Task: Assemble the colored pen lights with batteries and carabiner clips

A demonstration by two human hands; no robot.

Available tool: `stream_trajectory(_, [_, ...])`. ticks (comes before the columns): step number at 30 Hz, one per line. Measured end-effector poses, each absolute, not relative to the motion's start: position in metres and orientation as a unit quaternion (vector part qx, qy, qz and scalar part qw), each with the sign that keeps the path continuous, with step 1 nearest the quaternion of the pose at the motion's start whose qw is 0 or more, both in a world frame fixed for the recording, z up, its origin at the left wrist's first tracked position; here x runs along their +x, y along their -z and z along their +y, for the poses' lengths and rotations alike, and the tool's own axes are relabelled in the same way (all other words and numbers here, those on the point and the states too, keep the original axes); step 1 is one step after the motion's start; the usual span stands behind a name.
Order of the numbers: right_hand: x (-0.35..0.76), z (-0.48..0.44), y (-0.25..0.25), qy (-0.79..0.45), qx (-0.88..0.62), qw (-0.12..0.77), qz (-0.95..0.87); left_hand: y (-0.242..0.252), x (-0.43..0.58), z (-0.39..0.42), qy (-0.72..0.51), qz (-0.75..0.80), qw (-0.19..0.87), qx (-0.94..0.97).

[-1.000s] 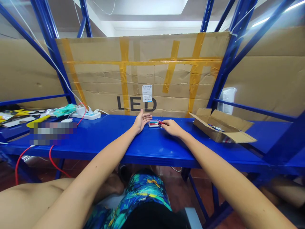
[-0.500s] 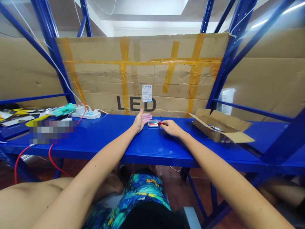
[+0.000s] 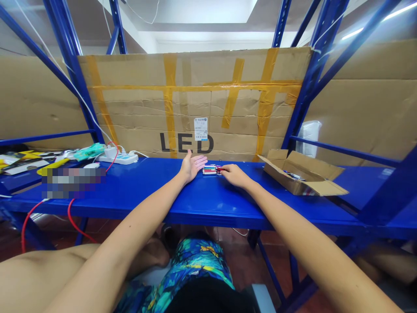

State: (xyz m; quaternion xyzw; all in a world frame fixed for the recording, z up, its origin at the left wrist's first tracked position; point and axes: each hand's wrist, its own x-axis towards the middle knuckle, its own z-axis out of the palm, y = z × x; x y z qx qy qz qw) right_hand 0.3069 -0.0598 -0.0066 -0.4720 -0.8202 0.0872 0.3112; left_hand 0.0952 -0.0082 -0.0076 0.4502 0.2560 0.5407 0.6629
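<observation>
Several slim, pen-like items (image 3: 209, 170) in red, blue, white and silver lie side by side on the blue table (image 3: 208, 200), between my two hands. My left hand (image 3: 193, 166) is at their left ends, palm turned toward them, thumb raised and fingers stretched out, holding nothing. From the right, my right hand (image 3: 232, 174) has its fingers pinched on a dark red item at the right end of the row. Its fingertips are partly hidden by that item and the hand itself.
An open cardboard box (image 3: 295, 187) with some pens inside stands at the right. At the left are a white power strip (image 3: 122, 158), a teal item (image 3: 89, 151), yellow-handled things and red cables. A large cardboard sheet (image 3: 137, 108) stands behind the table.
My left hand has shifted very slightly to the left, away from the pen-like items. My right hand and the items look much the same; the camera view has tilted a little.
</observation>
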Motion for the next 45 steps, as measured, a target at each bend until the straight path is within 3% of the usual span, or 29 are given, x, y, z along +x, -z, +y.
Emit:
stream_trajectory(18, [0.306, -0.059, 0.004, -0.052, -0.561, 0.321, -0.762, 0.004, 0.093, -0.014, -0.508, 0.242, 0.693, 0.45])
stream_trajectory(38, [0.305, -0.061, 0.004, -0.058, -0.531, 0.347, -0.771, 0.003, 0.096, -0.016, -0.514, 0.262, 0.676, 0.457])
stream_trajectory(45, [0.306, -0.061, 0.004, -0.052, -0.515, 0.313, -0.796, 0.005, 0.096, -0.014, -0.515, 0.262, 0.677, 0.457])
